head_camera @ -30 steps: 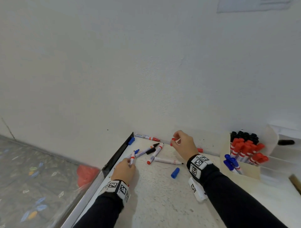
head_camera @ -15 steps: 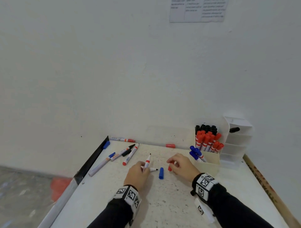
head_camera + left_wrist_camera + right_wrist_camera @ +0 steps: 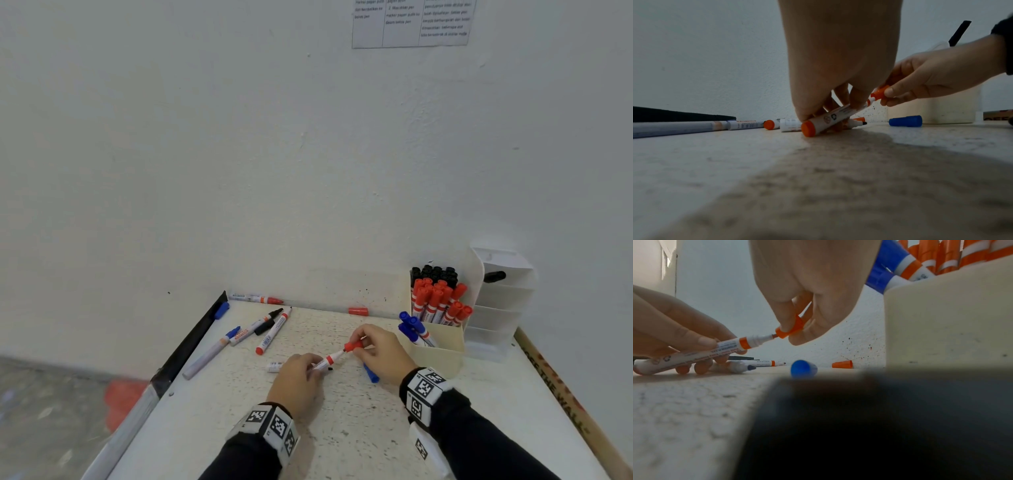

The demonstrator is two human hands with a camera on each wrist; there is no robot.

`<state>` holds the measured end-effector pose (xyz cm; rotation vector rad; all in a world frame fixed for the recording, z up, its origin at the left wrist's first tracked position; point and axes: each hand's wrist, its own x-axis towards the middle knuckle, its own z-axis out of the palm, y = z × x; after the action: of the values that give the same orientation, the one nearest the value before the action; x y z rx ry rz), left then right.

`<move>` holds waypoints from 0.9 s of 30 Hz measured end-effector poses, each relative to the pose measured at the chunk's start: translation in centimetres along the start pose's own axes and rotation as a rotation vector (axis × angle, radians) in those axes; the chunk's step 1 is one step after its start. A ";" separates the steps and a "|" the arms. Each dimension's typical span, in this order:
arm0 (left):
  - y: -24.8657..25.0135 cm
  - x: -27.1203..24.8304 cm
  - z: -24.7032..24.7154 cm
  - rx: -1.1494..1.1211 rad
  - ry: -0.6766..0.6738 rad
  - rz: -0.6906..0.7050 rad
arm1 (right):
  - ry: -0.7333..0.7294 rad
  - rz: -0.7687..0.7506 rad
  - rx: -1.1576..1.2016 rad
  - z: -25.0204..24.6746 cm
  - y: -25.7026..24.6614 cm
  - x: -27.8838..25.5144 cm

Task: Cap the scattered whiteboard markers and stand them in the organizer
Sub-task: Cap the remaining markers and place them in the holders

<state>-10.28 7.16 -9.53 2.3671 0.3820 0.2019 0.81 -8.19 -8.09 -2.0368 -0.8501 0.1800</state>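
My left hand (image 3: 298, 374) grips a white marker with a red band (image 3: 325, 361) near the table's middle, its tail end on the surface (image 3: 810, 129). My right hand (image 3: 376, 349) pinches a red cap (image 3: 790, 330) whose mouth is just at the marker's tip (image 3: 771, 336). A second uncapped marker with a dark tip (image 3: 735, 366) lies under my left fingers. A loose blue cap (image 3: 371, 373) sits by my right wrist. The cream organizer (image 3: 442, 353) at the right holds several red (image 3: 438, 303), black (image 3: 435, 274) and blue (image 3: 412, 329) capped markers.
More markers lie at the far left: a long blue one (image 3: 212, 353), an uncapped black one (image 3: 255, 325), a red one (image 3: 274, 332) and another by the wall (image 3: 257, 298). A red cap (image 3: 358, 311) and a blue cap (image 3: 222, 310) lie loose. White tiered trays (image 3: 503, 301) stand behind the organizer.
Both hands came back from the far side to the table's middle. The left hand tilted the red marker toward the right, and the right hand brought the red cap up to its tip.
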 end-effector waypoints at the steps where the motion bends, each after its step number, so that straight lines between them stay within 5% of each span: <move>1: -0.1 0.0 0.0 0.002 0.004 0.006 | -0.024 0.001 -0.004 0.1 -0.1 -0.1; 8: 0.3 -0.3 -0.1 -0.044 0.022 0.056 | -0.082 0.105 0.130 0.5 -0.1 -0.2; 15: 0.6 -0.1 -0.3 -0.083 0.032 0.086 | -0.102 0.051 0.101 0.5 0.0 -0.1; 19: 0.9 -0.4 -0.2 -0.116 -0.053 0.116 | -0.103 0.060 0.058 0.6 -0.4 0.1; 24: 1.5 -1.0 -0.7 -0.532 -0.273 -0.107 | -0.135 -0.045 -0.021 0.9 -1.2 0.1; 27: 1.8 -1.0 -0.9 -0.598 -0.335 -0.142 | -0.155 -0.110 -0.086 0.6 -1.2 0.2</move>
<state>-11.09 6.13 -7.74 1.7347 0.2761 -0.1342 0.08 -7.20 -7.48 -2.0699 -1.0797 0.2457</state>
